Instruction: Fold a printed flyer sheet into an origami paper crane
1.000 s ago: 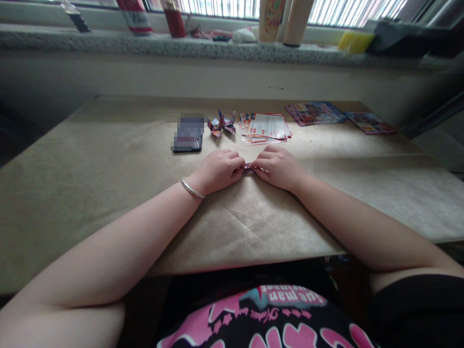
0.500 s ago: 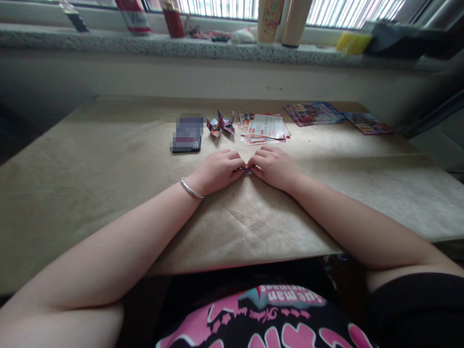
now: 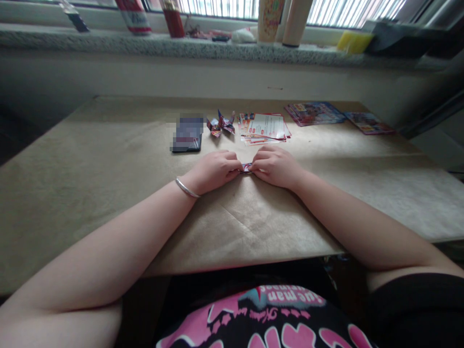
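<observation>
Between my two hands, low on the table, is a small piece of folded printed paper (image 3: pixel 247 167) with white, red and dark patches. My left hand (image 3: pixel 216 169) pinches its left end, fingers closed, a silver bangle on the wrist. On the opposite end, the fingers of my right hand (image 3: pixel 274 165) are closed too. Most of the paper is hidden under the fingertips. Just beyond the hands stand two folded paper cranes (image 3: pixel 226 124), close together. A dark phone (image 3: pixel 187 135), partly blurred out, lies to their left.
Right of the cranes lies a pile of printed sheets (image 3: pixel 266 126). Farther right are colourful cards (image 3: pixel 315 113) and another small stack (image 3: pixel 369 123). A brown cover spreads over the table (image 3: pixel 90 193). Bottles, a yellow item (image 3: pixel 355 42) and clutter line the granite windowsill (image 3: pixel 203 52).
My hands have drawn slightly apart, the left one shifting a little to the left. More of the folded paper shows between the fingertips. Everything else on the table stays put.
</observation>
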`<state>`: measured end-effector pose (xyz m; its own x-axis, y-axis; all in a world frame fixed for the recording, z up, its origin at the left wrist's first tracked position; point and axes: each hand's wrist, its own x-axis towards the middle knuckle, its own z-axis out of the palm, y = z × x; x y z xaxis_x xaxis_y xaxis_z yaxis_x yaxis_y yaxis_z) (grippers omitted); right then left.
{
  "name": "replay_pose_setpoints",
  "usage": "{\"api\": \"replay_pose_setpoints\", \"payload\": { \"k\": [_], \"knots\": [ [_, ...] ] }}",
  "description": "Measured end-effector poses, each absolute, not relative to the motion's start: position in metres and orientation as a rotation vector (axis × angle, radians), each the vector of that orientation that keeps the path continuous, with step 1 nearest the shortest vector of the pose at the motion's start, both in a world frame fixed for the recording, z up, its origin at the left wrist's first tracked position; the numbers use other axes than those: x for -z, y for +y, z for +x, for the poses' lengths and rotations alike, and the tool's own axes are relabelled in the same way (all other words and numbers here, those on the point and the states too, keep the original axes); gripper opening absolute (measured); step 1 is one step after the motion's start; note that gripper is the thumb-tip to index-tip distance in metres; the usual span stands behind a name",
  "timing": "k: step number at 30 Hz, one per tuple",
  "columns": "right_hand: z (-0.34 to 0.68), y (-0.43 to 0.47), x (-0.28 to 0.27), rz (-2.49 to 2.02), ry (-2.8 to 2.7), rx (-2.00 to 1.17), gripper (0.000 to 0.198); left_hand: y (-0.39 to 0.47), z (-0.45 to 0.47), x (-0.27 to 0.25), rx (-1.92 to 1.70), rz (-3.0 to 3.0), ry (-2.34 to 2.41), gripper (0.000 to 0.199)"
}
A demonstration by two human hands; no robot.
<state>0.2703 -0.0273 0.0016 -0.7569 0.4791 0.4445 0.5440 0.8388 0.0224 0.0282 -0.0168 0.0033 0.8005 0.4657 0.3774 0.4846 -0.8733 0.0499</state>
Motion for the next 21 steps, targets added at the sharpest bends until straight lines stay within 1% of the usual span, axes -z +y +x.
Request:
{"api": "replay_pose_setpoints", "payload": {
  "k": [7,21],
  "knots": [
    [0.274,-0.027,0.000,-0.788,-2.576,0.091,0.020,-0.013,0.024,-0.002,0.625,-3.002,-0.749,0.022],
    [0.277,-0.027,0.002,-0.822,-2.512,-0.088,0.019,-0.012,0.013,-0.016,0.376,-2.994,-0.782,0.023]
  ]
}}
